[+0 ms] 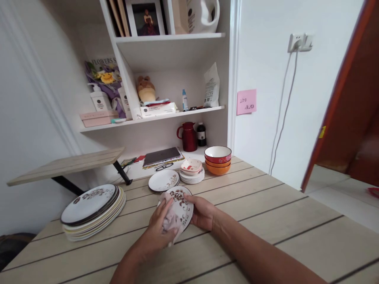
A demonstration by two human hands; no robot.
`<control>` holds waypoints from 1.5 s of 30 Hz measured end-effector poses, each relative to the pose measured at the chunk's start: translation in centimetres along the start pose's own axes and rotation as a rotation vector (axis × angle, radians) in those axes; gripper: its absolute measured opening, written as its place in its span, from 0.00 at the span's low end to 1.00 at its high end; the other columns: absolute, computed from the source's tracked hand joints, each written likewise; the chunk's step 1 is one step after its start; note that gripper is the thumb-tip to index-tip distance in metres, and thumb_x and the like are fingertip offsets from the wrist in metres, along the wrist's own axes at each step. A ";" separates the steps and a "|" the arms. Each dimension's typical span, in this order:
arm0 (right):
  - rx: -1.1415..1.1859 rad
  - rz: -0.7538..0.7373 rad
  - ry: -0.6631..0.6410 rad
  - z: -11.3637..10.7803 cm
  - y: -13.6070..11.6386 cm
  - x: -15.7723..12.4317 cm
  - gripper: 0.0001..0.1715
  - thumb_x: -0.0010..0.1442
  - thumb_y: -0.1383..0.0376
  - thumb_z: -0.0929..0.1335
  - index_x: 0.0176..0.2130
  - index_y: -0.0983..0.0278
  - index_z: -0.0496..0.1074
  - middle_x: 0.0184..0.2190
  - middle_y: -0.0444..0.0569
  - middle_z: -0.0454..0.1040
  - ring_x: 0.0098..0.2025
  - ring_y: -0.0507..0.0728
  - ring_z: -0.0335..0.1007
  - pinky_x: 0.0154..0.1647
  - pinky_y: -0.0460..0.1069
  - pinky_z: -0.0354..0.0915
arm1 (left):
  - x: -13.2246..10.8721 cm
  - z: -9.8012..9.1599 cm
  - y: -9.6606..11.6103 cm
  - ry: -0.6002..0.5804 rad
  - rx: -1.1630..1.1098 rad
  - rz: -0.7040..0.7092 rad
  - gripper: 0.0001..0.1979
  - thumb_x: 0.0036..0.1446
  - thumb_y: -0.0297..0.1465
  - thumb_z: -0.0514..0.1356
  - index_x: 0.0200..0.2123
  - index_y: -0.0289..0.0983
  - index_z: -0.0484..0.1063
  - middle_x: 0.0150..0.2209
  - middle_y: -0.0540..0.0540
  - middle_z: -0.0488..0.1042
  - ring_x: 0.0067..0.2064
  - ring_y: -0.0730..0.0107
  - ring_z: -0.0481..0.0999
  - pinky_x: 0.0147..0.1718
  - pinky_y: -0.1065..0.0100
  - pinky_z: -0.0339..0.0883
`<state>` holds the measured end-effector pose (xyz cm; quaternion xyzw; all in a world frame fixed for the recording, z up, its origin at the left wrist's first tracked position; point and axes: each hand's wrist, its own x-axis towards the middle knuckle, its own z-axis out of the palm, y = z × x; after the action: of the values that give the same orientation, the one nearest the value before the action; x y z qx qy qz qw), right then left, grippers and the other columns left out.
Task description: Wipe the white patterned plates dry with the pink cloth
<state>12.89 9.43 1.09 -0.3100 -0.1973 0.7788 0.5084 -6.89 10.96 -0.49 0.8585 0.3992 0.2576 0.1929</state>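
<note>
My right hand (201, 212) grips the right rim of a white plate (185, 209) with a brown flower pattern and dark edge, thumb on top. The plate is tilted above the table. Against its left side my left hand (160, 227) presses a crumpled pale cloth (171, 219), fingers closed around it. Just behind lies another flowered plate (161, 180). Beside that, small square dishes (191, 166) sit on a stack of small white plates (193, 179). Stacked bowls (218, 167), red above orange, stand at the right.
A tall stack of large plates (93, 213) stands at the left near a wooden riser (71, 163) with black legs. Behind are a laptop (162, 156), glasses (164, 167), a red jug (188, 137) and a dark bottle (201, 135). Shelves rise above the table's back edge.
</note>
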 end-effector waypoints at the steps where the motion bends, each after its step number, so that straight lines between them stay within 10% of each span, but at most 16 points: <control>1: -0.001 -0.010 0.020 0.0 0.1 0.1 0.16 0.66 0.62 0.62 0.45 0.72 0.71 0.35 0.56 0.80 0.34 0.56 0.77 0.46 0.53 0.69 | 0.1 0.1 0.0 0.021 -0.017 0.011 0.35 0.52 0.26 0.58 0.64 0.44 0.57 0.66 0.39 0.55 0.66 0.57 0.55 0.60 0.52 0.56; 13: -0.210 -0.105 -0.040 0.0 1.0 0.0 0.27 0.65 0.50 0.61 0.47 0.70 0.72 0.40 0.56 0.79 0.37 0.57 0.77 0.44 0.53 0.69 | 1.7 0.6 0.1 0.304 -0.015 0.028 0.21 0.48 0.27 0.64 0.48 0.40 0.74 0.49 0.42 0.73 0.54 0.57 0.70 0.55 0.55 0.64; 24: -0.409 -0.123 -0.147 0.5 1.6 -0.5 0.35 0.60 0.42 0.62 0.49 0.67 0.73 0.43 0.56 0.79 0.45 0.60 0.75 0.54 0.57 0.62 | 1.5 3.1 2.2 0.590 0.002 -0.056 0.23 0.59 0.33 0.56 0.58 0.38 0.65 0.53 0.36 0.64 0.58 0.55 0.64 0.55 0.50 0.62; 38: -0.086 -0.070 0.091 0.6 0.9 -0.2 0.36 0.61 0.40 0.59 0.42 0.68 0.73 0.35 0.51 0.79 0.38 0.55 0.75 0.43 0.49 0.67 | 1.1 3.1 4.1 0.167 0.036 0.230 0.11 0.58 0.29 0.56 0.42 0.38 0.75 0.52 0.40 0.73 0.55 0.57 0.68 0.53 0.52 0.62; 45: -0.148 -0.051 0.081 0.6 0.8 -0.5 0.33 0.59 0.41 0.62 0.42 0.67 0.74 0.36 0.51 0.79 0.37 0.55 0.74 0.36 0.47 0.67 | 1.0 3.1 4.7 0.180 0.132 0.202 0.12 0.52 0.24 0.60 0.41 0.42 0.73 0.50 0.45 0.73 0.54 0.58 0.67 0.51 0.53 0.61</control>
<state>12.12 8.70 1.19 -0.3727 -0.2415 0.7357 0.5113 -1.71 8.48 -0.12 0.8787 0.3424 0.3247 0.0725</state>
